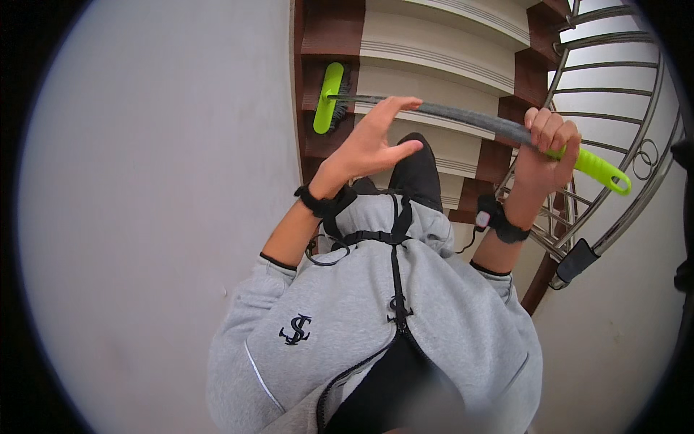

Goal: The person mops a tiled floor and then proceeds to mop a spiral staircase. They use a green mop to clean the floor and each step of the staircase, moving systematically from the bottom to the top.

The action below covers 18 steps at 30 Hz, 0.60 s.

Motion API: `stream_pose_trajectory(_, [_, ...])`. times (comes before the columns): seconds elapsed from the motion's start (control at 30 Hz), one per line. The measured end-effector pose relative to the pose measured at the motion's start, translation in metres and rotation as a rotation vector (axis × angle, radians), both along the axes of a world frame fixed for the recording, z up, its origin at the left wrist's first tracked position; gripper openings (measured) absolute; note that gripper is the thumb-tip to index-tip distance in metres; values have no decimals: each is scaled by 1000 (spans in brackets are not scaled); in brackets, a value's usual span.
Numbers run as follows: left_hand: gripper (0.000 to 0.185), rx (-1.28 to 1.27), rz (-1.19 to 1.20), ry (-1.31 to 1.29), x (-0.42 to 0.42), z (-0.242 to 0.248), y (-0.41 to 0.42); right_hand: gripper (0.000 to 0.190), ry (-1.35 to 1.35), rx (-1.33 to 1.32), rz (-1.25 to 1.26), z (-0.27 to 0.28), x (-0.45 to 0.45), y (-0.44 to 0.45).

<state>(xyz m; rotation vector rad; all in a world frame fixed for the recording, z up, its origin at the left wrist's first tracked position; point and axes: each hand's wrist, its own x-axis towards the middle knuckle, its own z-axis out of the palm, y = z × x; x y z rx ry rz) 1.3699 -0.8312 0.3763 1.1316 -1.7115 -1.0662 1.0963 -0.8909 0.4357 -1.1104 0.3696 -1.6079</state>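
Observation:
A broom lies across my view, with a lime-green head [328, 99], dark bristles [342, 103] and a grey pole [471, 117]. Its head rests by the wall at the left end of a stair step. My right hand [550, 141] is wrapped around the upper pole, where the lime-green grip [602, 169] begins; the looped end sticks out beyond it. My left hand [374, 133] is spread, thumb well apart from the fingers. Its fingertips lie over the middle of the pole; whether they touch it I cannot tell.
Cream stair treads [434, 81] with dark red-brown borders [333, 27] run ahead of me. A white wall [162, 190] stands close on the left. On the right a metal stair railing [607, 91] curves past the broom grip. Black straps [325, 202] circle my wrists.

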Motion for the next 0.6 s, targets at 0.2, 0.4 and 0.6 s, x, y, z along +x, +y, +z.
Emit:
stream_pose_trajectory(0.2, [64,-155,-129,-155,-43,-26,-61,42,121,-159,57,27,1,-10])
stream_pose_trajectory(0.4, [20,49,-254,-385,-101,-41,-115,41,18,16,-28,16,-29,-31])
stream_pose_trajectory(0.6, [17,115,-444,-339,-226,-11,-152,39,-136,211,-271,41,-121,-50])
